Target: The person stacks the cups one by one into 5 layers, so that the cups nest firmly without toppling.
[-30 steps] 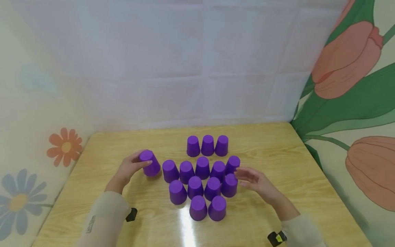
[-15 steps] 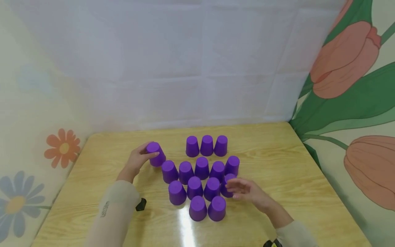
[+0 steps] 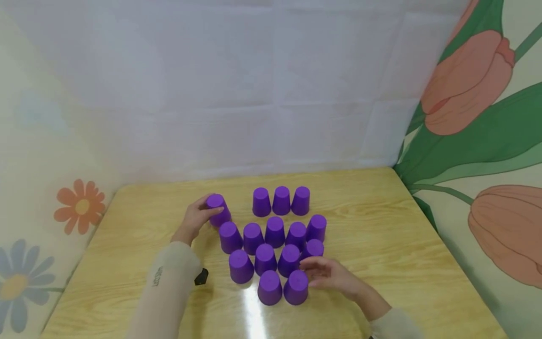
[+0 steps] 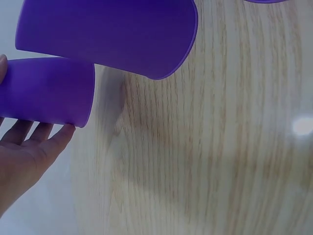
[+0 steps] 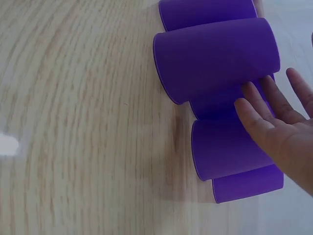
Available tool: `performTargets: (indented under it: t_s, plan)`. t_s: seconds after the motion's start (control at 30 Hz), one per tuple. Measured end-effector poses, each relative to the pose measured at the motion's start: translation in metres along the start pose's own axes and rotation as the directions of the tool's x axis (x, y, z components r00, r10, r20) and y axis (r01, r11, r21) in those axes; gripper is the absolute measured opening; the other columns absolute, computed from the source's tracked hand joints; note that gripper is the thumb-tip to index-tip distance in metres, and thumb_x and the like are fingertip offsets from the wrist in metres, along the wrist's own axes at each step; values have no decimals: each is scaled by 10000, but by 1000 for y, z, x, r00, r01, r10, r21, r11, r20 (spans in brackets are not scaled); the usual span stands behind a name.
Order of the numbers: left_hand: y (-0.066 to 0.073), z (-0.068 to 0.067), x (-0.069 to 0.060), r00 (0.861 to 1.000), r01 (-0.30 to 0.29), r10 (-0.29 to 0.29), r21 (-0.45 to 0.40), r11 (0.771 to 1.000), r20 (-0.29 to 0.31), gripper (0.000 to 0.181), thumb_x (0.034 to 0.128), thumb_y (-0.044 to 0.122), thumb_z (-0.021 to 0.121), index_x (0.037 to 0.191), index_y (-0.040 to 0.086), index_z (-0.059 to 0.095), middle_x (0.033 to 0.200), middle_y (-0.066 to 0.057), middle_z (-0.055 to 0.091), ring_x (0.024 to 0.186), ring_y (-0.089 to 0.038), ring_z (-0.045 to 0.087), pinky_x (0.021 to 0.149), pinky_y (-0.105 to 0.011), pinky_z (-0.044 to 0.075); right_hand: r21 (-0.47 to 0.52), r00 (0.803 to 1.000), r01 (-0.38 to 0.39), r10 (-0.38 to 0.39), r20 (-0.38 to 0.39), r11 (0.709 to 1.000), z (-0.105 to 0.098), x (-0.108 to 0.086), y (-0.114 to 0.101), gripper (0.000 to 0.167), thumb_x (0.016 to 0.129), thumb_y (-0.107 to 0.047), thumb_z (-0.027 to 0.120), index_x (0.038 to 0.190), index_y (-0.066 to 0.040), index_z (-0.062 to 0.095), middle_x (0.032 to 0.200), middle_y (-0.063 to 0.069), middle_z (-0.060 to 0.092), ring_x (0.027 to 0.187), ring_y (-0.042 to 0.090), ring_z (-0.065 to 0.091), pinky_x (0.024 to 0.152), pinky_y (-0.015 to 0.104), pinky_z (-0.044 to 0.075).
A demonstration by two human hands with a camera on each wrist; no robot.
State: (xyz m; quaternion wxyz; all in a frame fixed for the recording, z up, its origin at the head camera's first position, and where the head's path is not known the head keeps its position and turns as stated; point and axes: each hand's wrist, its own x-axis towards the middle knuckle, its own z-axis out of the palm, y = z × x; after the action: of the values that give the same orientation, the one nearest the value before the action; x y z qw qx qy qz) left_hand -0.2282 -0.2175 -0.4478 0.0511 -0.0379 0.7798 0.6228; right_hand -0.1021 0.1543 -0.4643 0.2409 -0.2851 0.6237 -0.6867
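We see a pale wooden bench (image 3: 372,226) between flowered walls (image 3: 504,216), with a white cloth (image 3: 220,94) behind.
The upside-down purple cups (image 3: 265,259) stand around its middle; at their left, the left hand's (image 3: 195,220) fingers hold one cup (image 3: 222,218); the right hand's (image 3: 332,277) fingers are wide beside the front cups; we notice a bright reflection (image 3: 255,316).

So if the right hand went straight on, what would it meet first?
Probably the purple cup third from left in the second row from the front, just ahead of the right hand. The rightmost front-row cup sits close too; depth is unclear, so that could be first.
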Motion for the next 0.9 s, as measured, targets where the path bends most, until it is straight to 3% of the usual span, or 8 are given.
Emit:
performTargets:
  t_s: [0.3, 0.43, 0.7, 0.9]
  plan:
    - [3, 12, 12, 998, 56, -57, -56, 997, -19, 634, 760, 118, 656, 1305, 33, 344, 1244, -223, 389, 1130, -323, 358, 927, -427, 334, -15, 1000, -26, 26, 3, 1000, 8, 3, 5, 510, 763, -10, 615, 1187, 142, 376, 1175, 317, 404, 1058, 401, 422, 891, 420, 375]
    - [1, 16, 16, 998, 65, -66, -41, 997, -19, 634, 764, 135, 654, 1310, 45, 343, 1243, -223, 391, 1131, -325, 358, 924, -438, 334, -23, 999, -42, 42, -10, 999, 11, 4, 6, 494, 763, -1, 614, 1185, 128, 391, 1180, 293, 413, 1069, 376, 424, 877, 416, 389]
    - [-1, 27, 16, 997, 74, -75, -50, 996, -16, 625, 778, 84, 628, 1320, 33, 320, 1257, -247, 369, 1140, -345, 356, 925, -435, 334, -80, 1000, 18, -20, -17, 997, 14, 2, 16, 537, 755, -30, 635, 1201, 122, 378, 1182, 304, 399, 1057, 240, 467, 891, 413, 374]
    - [0, 31, 17, 996, 85, -88, -92, 992, -25, 628, 769, 46, 627, 1316, 26, 319, 1254, -261, 359, 1133, -356, 357, 922, -422, 344, -103, 999, 9, -13, -38, 995, 15, 3, 17, 534, 753, -16, 634, 1206, 114, 383, 1174, 266, 432, 1053, 243, 470, 887, 402, 381]
